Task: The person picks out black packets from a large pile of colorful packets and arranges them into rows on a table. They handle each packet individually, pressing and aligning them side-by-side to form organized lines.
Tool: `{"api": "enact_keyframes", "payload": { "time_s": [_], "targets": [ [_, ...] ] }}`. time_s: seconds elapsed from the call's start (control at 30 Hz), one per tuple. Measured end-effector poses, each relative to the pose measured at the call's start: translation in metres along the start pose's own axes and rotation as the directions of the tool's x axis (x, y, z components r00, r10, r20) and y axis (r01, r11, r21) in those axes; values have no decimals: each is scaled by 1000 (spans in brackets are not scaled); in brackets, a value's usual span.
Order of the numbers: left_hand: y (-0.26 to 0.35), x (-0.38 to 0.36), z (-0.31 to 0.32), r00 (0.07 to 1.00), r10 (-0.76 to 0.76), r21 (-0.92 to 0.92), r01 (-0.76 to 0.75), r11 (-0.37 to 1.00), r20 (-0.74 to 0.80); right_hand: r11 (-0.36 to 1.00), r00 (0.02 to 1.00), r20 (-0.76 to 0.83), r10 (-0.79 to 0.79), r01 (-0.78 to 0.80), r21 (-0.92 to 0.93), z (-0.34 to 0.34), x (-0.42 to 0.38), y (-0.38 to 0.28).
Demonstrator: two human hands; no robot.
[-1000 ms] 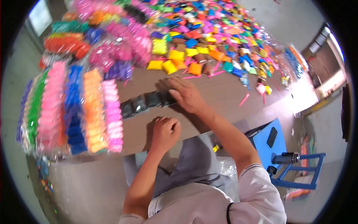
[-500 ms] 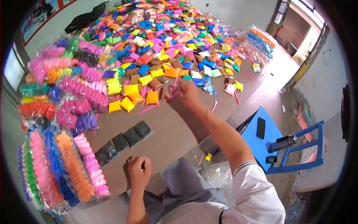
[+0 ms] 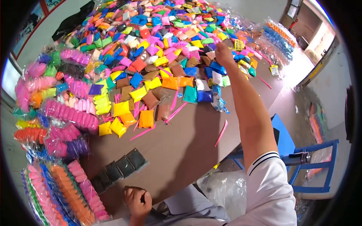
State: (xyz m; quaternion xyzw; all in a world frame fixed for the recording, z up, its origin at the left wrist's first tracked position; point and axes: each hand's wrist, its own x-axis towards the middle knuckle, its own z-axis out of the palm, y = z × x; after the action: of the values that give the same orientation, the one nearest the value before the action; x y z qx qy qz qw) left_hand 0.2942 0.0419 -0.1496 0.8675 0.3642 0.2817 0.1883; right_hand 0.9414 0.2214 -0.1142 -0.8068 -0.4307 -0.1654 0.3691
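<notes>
My right hand [image 3: 224, 55] reaches far out over the pile of small coloured packets [image 3: 177, 56]. Its fingers look bent together among the packets, and whatever they grip is hidden. Close to the table's front edge, my left hand [image 3: 138, 201] is curled into a loose fist; nothing shows in it. Just beyond this fist lies a slanting row of several black packets [image 3: 126, 164]. Orange [image 3: 146, 119] and yellow packets [image 3: 118, 127] lie at the pile's near edge, with pink strips [image 3: 175, 113] among them.
Clear bags of pink packets [image 3: 71, 115] are heaped on the left, with long bagged rows [image 3: 71, 180] in front. A single pink strip [image 3: 221, 133] lies on the brown table [image 3: 181, 150]. At right stands a blue chair [image 3: 330, 165] with a bottle [image 3: 298, 158].
My right hand has moved from the pile's near edge farther out and to the right. The view has shifted with the head. My left hand stays curled near the table edge.
</notes>
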Motion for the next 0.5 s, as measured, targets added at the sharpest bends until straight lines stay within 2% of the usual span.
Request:
{"api": "enact_keyframes", "payload": {
  "time_s": [0.03, 0.1, 0.17, 0.2, 0.23, 0.3, 0.33, 0.4, 0.5],
  "targets": [
    [-1, 0, 0, 1000, -9, 2, 9, 1000, 5, 995, 996, -24, -91, 90, -37, 10, 6, 6],
    [0, -1, 1, 1000, -8, 18, 7, 1000, 8, 996, 997, 42, -62, 65, -68, 17, 14, 9],
    [2, -5, 0, 998, -55, 50, 53, 997, 37, 990, 981, 195, 18, 11, -143, 23, 19, 1],
    [4, -6, -1, 994, -94, 79, 89, 993, 61, 975, 985, 166, 40, -2, -223, 29, 19, -2],
    [5, -5, -2, 992, -106, 84, 101, 991, 64, 976, 983, 178, 38, 1, -217, 35, 17, -6],
    [7, -3, -2, 997, -57, 160, 49, 986, 44, 945, 981, 117, 158, -115, -307, 36, 14, -12],
    [8, -4, 1, 997, -67, 158, 59, 986, 44, 922, 984, 107, 144, -94, -376, 36, 15, -15],
    [11, -7, 6, 995, -89, 161, 94, 983, -36, 925, 974, 167, 156, -85, -369, 36, 20, -15],
    [12, -7, 3, 991, -135, 132, 133, 982, 7, 937, 960, 225, 164, -81, -340, 35, 28, -3]
  ]
}}
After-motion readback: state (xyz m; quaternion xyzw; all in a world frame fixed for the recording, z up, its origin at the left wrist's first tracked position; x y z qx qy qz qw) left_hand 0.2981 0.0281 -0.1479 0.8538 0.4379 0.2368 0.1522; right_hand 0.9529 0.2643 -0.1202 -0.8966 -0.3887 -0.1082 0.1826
